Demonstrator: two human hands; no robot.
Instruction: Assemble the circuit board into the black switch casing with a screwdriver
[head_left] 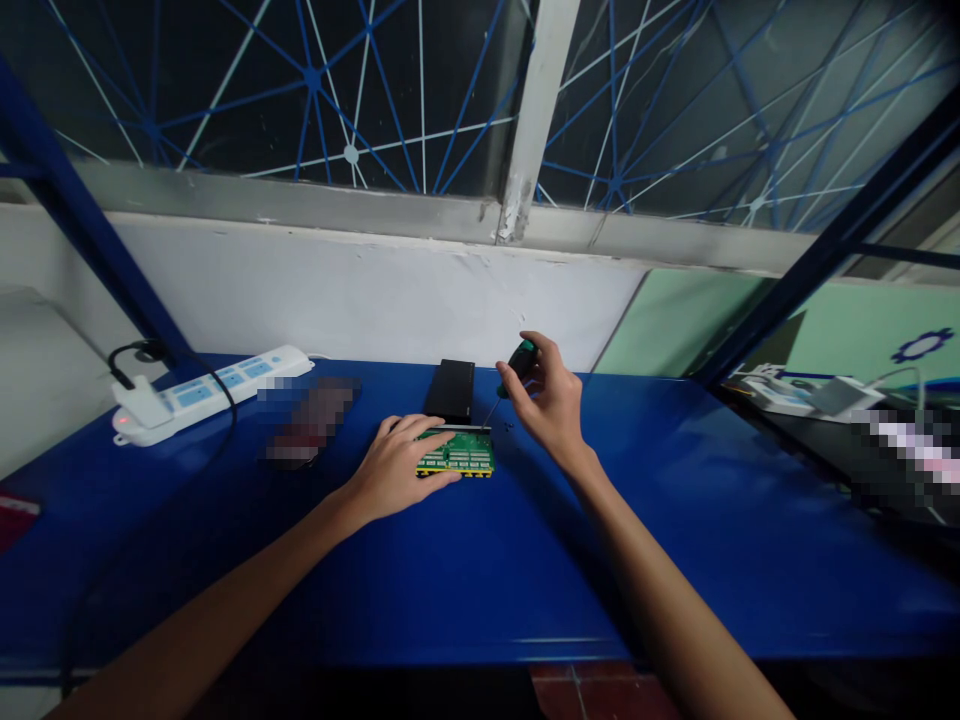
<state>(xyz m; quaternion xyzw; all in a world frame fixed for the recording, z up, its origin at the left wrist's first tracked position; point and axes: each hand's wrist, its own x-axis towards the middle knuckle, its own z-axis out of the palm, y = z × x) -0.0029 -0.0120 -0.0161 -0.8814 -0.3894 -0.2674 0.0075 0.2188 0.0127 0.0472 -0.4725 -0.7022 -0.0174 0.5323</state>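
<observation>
Here the left hand (394, 462) lies spread on the left edge of the board (461, 455). The right hand (551, 400) pinches a screwdriver (520, 362) at its right corner, blue table (480, 570) all around.

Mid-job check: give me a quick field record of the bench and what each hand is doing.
left hand: flat on the green board, fingers spread over its left part
right hand: grips the screwdriver by its handle, shaft angled down toward the board's far right corner
black box: just behind the board
screws: small, loose, right of the board
power strip: far left, one plug in
table: blue
</observation>
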